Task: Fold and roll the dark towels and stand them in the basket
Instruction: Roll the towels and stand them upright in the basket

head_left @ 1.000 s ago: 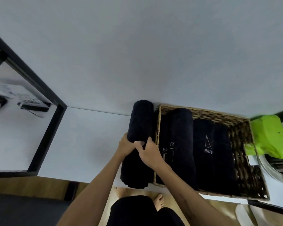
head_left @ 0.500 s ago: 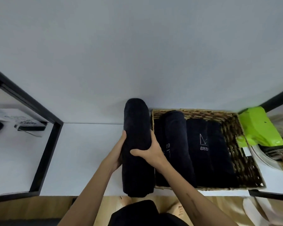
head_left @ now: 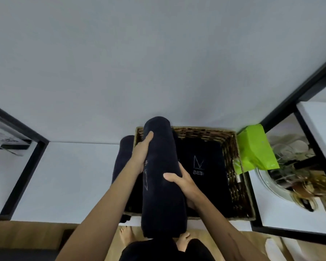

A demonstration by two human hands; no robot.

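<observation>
Both hands hold a rolled dark towel (head_left: 163,202) lengthwise, raised over the left part of the wicker basket (head_left: 231,162). My left hand (head_left: 141,157) grips its far left side and my right hand (head_left: 181,182) wraps its right side lower down. Pale logo lines show on the roll. Inside the basket lies a folded dark towel (head_left: 203,187) with a white logo. Another dark roll (head_left: 123,157) lies on the white table (head_left: 64,176) against the basket's left wall, partly hidden by my left arm.
A bright green bag (head_left: 254,149) leans at the basket's right side. Beside it stands a glass bowl (head_left: 269,187) with dried plants. Black frame bars (head_left: 24,172) edge the table on the left and right. A white wall rises behind. My bare feet are on the wooden floor below.
My hands gripped a roll lying on the table left of the basket; now they hold a roll raised and further right, over the basket's left part. The view has shifted left.
</observation>
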